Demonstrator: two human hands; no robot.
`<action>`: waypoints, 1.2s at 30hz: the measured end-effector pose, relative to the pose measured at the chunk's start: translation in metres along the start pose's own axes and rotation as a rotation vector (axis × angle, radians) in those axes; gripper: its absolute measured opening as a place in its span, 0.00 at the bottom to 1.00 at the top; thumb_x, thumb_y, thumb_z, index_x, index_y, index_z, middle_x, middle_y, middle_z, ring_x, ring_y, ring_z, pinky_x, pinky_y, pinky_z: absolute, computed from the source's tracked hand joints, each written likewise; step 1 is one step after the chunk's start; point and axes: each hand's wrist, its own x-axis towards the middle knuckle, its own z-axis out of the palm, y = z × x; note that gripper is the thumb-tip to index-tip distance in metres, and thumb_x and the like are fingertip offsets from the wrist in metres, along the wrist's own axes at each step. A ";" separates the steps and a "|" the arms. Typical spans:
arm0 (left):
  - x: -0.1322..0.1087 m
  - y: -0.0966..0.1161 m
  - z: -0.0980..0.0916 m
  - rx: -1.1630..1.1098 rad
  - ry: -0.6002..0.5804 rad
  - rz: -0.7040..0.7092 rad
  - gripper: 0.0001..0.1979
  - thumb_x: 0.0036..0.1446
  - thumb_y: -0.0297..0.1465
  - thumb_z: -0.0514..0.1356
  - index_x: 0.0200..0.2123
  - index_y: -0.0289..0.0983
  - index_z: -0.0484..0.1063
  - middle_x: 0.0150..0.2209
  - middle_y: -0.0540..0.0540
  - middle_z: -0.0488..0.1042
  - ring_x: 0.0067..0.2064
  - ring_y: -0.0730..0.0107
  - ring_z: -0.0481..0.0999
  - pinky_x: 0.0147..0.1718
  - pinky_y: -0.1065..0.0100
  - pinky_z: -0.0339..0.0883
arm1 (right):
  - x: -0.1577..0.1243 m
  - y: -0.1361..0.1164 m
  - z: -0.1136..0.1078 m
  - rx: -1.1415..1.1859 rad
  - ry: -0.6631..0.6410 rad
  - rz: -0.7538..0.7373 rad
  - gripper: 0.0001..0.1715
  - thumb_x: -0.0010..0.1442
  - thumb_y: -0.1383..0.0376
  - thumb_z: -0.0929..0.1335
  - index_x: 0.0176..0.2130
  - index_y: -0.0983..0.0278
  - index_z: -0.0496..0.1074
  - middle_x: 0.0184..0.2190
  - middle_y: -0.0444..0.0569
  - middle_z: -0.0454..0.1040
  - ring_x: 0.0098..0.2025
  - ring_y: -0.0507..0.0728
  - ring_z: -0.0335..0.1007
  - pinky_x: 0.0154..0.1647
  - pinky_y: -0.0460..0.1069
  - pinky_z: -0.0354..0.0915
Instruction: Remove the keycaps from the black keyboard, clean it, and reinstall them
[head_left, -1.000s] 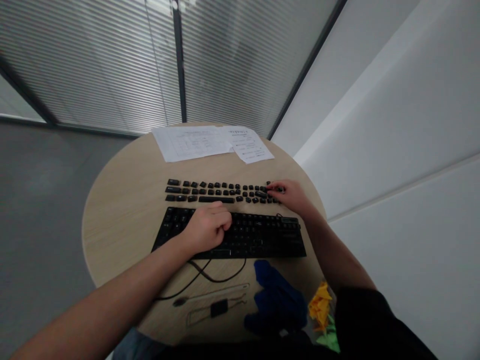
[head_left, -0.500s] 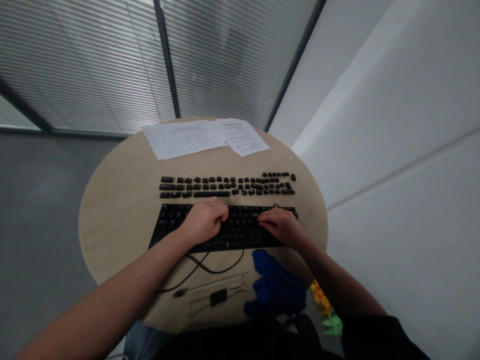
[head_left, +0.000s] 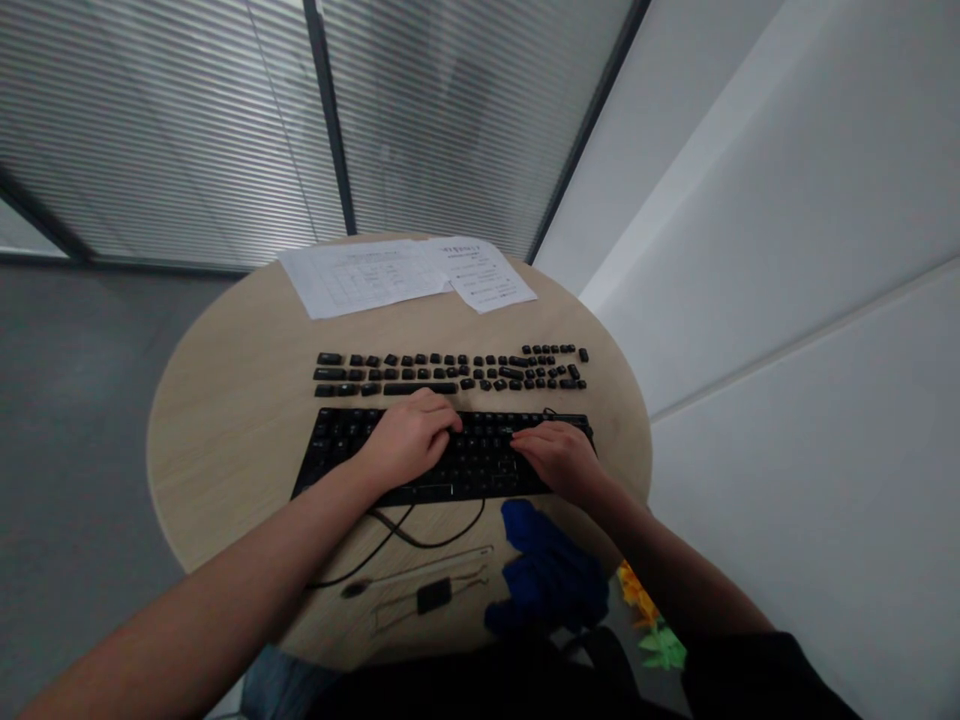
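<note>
A black keyboard (head_left: 480, 465) lies across the round wooden table, with both of my hands on it. My left hand (head_left: 412, 440) rests over its left-middle part, fingers curled together; whatever the fingertips hold, if anything, is hidden. Over the right part is my right hand (head_left: 556, 455), its fingers pressed together and pointing left, and no held object can be made out. Beyond the keyboard, loose black keycaps lie in rows, among them a long space bar (head_left: 420, 388) just past my left hand.
Printed papers (head_left: 367, 278) lie at the table's (head_left: 217, 400) far edge. Nearer me are a black cable (head_left: 431, 545), a thin long tool (head_left: 420, 573), a wire puller with a dark middle (head_left: 433, 596) and a blue cloth (head_left: 551, 570). A white wall stands at the right.
The whole view has shifted slightly. My left hand's fingers have moved a little to the right over the keys; my right hand stays nearly in place.
</note>
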 end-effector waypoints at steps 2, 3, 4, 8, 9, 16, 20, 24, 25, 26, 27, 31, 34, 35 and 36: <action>0.000 0.000 0.001 -0.008 -0.003 -0.001 0.13 0.57 0.20 0.55 0.36 0.37 0.78 0.36 0.44 0.79 0.42 0.57 0.74 0.42 0.58 0.72 | -0.001 -0.001 0.000 -0.025 0.007 -0.011 0.12 0.64 0.73 0.71 0.42 0.61 0.84 0.45 0.49 0.86 0.43 0.59 0.83 0.48 0.53 0.74; 0.000 0.000 0.001 -0.014 -0.003 0.003 0.13 0.58 0.20 0.55 0.36 0.37 0.78 0.36 0.44 0.79 0.41 0.58 0.74 0.42 0.58 0.72 | -0.001 -0.001 0.000 -0.034 0.009 -0.016 0.12 0.64 0.73 0.71 0.43 0.61 0.84 0.45 0.49 0.86 0.43 0.59 0.83 0.47 0.53 0.74; 0.000 -0.001 0.001 -0.020 -0.003 0.006 0.13 0.58 0.20 0.55 0.36 0.37 0.78 0.36 0.44 0.79 0.41 0.58 0.74 0.42 0.58 0.72 | -0.002 -0.001 0.000 -0.041 0.012 -0.021 0.12 0.64 0.74 0.71 0.43 0.61 0.84 0.45 0.49 0.86 0.43 0.59 0.83 0.47 0.53 0.74; 0.000 0.000 0.001 -0.033 -0.001 0.002 0.13 0.58 0.20 0.55 0.36 0.37 0.78 0.36 0.44 0.79 0.41 0.58 0.74 0.42 0.58 0.72 | -0.002 -0.001 0.000 -0.062 0.014 -0.024 0.13 0.65 0.73 0.70 0.43 0.61 0.84 0.46 0.48 0.86 0.42 0.58 0.82 0.46 0.52 0.73; 0.000 0.000 0.001 -0.031 -0.002 -0.001 0.12 0.58 0.20 0.55 0.36 0.37 0.78 0.36 0.44 0.79 0.42 0.59 0.74 0.42 0.58 0.72 | -0.002 -0.001 0.000 -0.069 0.017 -0.021 0.12 0.66 0.73 0.70 0.43 0.61 0.84 0.46 0.47 0.86 0.41 0.58 0.82 0.45 0.52 0.73; -0.001 -0.002 0.002 -0.034 0.014 -0.002 0.13 0.59 0.20 0.55 0.36 0.38 0.78 0.36 0.44 0.79 0.42 0.59 0.75 0.43 0.59 0.72 | 0.001 -0.002 -0.004 -0.087 0.001 -0.028 0.12 0.65 0.73 0.70 0.43 0.59 0.84 0.46 0.45 0.86 0.40 0.57 0.81 0.43 0.50 0.72; -0.001 -0.002 0.002 -0.027 0.000 -0.002 0.13 0.59 0.21 0.55 0.37 0.38 0.78 0.37 0.45 0.79 0.42 0.59 0.75 0.43 0.60 0.72 | 0.002 -0.003 -0.005 -0.096 -0.001 -0.023 0.11 0.66 0.72 0.71 0.42 0.60 0.84 0.45 0.46 0.86 0.39 0.57 0.80 0.43 0.50 0.72; 0.000 -0.001 0.000 -0.023 0.023 0.006 0.12 0.59 0.21 0.55 0.36 0.38 0.78 0.36 0.45 0.79 0.42 0.59 0.75 0.43 0.60 0.72 | 0.004 -0.004 -0.005 -0.091 -0.013 -0.003 0.10 0.66 0.71 0.71 0.43 0.60 0.84 0.45 0.46 0.86 0.39 0.57 0.80 0.43 0.50 0.71; 0.000 -0.001 0.000 -0.022 0.033 0.012 0.12 0.59 0.21 0.55 0.36 0.38 0.78 0.36 0.45 0.79 0.42 0.59 0.75 0.43 0.60 0.72 | 0.004 -0.005 -0.005 -0.090 -0.024 0.005 0.10 0.67 0.71 0.71 0.43 0.60 0.84 0.45 0.46 0.86 0.39 0.57 0.80 0.44 0.50 0.71; 0.000 0.000 -0.001 -0.021 0.044 0.018 0.12 0.59 0.21 0.55 0.35 0.38 0.78 0.36 0.45 0.79 0.42 0.59 0.76 0.43 0.60 0.72 | 0.005 -0.006 -0.005 -0.092 -0.034 0.016 0.11 0.67 0.71 0.71 0.44 0.60 0.84 0.46 0.47 0.86 0.40 0.57 0.80 0.44 0.51 0.71; 0.000 0.000 -0.001 -0.019 0.052 0.027 0.12 0.59 0.21 0.55 0.35 0.38 0.78 0.36 0.45 0.79 0.42 0.60 0.76 0.43 0.60 0.72 | 0.005 -0.007 -0.005 -0.098 -0.045 0.031 0.11 0.67 0.70 0.70 0.44 0.60 0.84 0.46 0.47 0.86 0.40 0.57 0.80 0.45 0.51 0.71; 0.000 -0.001 -0.001 -0.017 0.083 0.050 0.12 0.59 0.22 0.54 0.35 0.38 0.78 0.36 0.44 0.79 0.41 0.59 0.76 0.44 0.59 0.73 | 0.009 -0.012 -0.003 -0.128 -0.076 0.077 0.11 0.67 0.70 0.70 0.44 0.60 0.84 0.45 0.48 0.86 0.41 0.59 0.79 0.45 0.52 0.71; 0.001 -0.003 0.001 -0.013 0.088 0.040 0.12 0.59 0.22 0.54 0.35 0.38 0.78 0.36 0.44 0.79 0.42 0.58 0.77 0.45 0.58 0.73 | 0.010 -0.010 -0.002 -0.100 -0.087 0.045 0.12 0.67 0.72 0.70 0.43 0.61 0.84 0.44 0.48 0.86 0.42 0.59 0.79 0.47 0.53 0.71; 0.001 -0.004 0.001 -0.013 0.087 0.033 0.12 0.59 0.22 0.54 0.35 0.38 0.78 0.36 0.44 0.79 0.42 0.58 0.77 0.46 0.58 0.73 | 0.010 -0.008 -0.001 -0.078 -0.080 0.032 0.12 0.67 0.72 0.70 0.43 0.61 0.84 0.44 0.48 0.86 0.43 0.59 0.79 0.49 0.53 0.70; 0.001 -0.004 0.002 -0.015 0.085 0.026 0.12 0.58 0.22 0.54 0.35 0.38 0.78 0.37 0.44 0.80 0.43 0.58 0.77 0.46 0.57 0.73 | 0.010 -0.006 0.000 -0.060 -0.062 0.025 0.12 0.67 0.72 0.70 0.43 0.60 0.85 0.44 0.48 0.86 0.43 0.59 0.79 0.50 0.53 0.70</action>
